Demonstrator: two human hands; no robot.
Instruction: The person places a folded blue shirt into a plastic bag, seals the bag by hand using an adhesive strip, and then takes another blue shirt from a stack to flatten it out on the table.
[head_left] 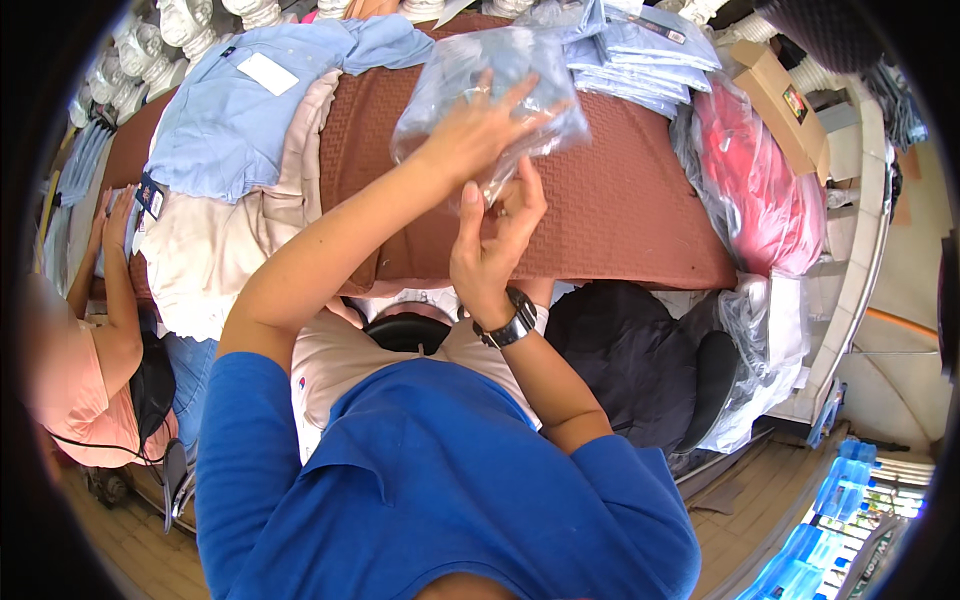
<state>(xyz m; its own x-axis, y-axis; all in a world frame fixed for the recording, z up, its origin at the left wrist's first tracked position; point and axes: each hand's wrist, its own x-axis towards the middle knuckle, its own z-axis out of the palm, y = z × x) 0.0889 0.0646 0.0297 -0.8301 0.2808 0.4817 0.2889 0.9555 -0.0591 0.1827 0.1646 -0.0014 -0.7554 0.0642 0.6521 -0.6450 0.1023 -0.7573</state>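
Note:
A clear plastic bag with a folded light blue shirt inside lies on the brown-covered table in front of me. My left hand rests on top of the bag, its fingers spread and slightly blurred. At the bag's near edge is my right hand, a dark watch on its wrist. Its thumb and forefinger stand apart beside the loose plastic; whether its other fingers touch the plastic I cannot tell.
The brown table bears an unfolded light blue shirt over beige cloth at left. Bagged blue shirts are stacked at the back right, near a cardboard box and red bagged garments. Another person works at far left.

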